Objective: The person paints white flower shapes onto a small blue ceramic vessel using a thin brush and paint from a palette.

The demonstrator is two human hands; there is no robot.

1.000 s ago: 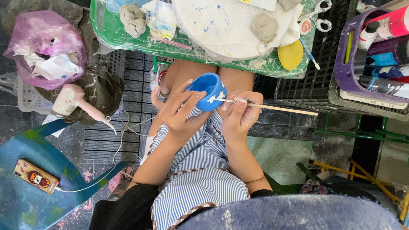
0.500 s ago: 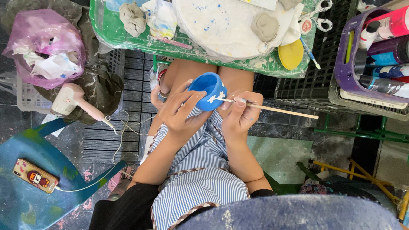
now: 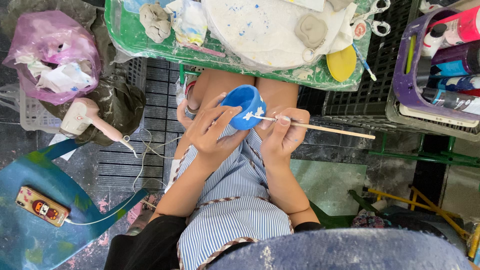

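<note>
We hold the blue cup (image 3: 244, 106) in our left hand (image 3: 214, 131), fingers wrapped around its side, over our lap just below the desk (image 3: 150, 47) edge. The cup lies tilted, its mouth turned toward ten o'clock. Our right hand (image 3: 282, 135) pinches a brush (image 3: 320, 128), grip narrow around the shaft. The brush's long axis runs nearly level: tip at nine o'clock, touching white marks on the cup's side, tail toward three o'clock. A hairdryer (image 3: 87, 116) lies at nine o'clock, a phone (image 3: 42, 206) on a blue chair (image 3: 30, 240) at seven.
</note>
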